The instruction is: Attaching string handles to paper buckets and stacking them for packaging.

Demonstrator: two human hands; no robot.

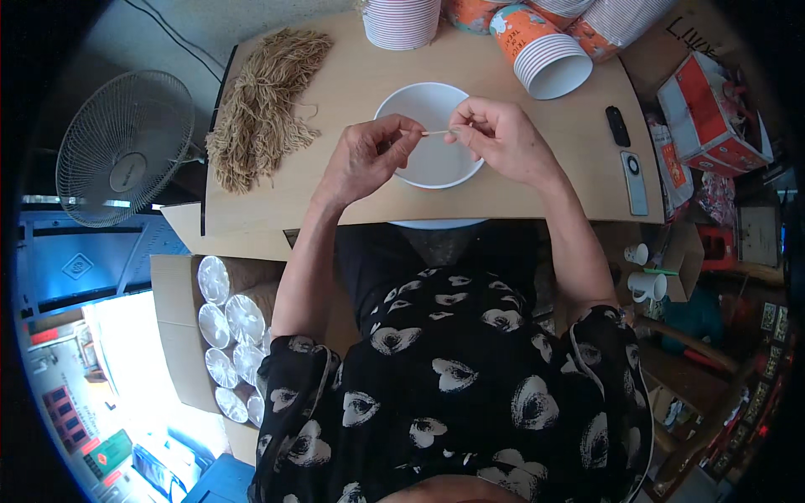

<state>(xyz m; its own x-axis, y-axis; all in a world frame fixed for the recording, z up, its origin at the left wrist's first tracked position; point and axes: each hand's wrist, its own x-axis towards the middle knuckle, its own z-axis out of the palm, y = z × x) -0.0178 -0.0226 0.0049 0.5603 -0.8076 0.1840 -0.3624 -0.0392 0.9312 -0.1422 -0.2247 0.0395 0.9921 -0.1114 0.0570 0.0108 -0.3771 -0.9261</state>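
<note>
Over a round white bowl (436,168), my two hands meet with a short, thin, pale cord (438,132) stretched between them. One end is pinched between the thumb and forefinger of my left hand (366,158). My right hand (507,138) pinches the other end, its fingers curled. The bowl stands near the table's front edge, and its visible inside is plain white. A large heap of tan cords (267,105) lies on the table to the left of my hands, some loose ends straying toward the middle.
On the table (344,75), a stack of white cups (401,23) and orange-patterned paper buckets (537,46) stand at the back. A black handheld object (616,126) and a phone (634,183) lie right. A fan (126,151) and a carton (174,306) of wrapped stacks are left.
</note>
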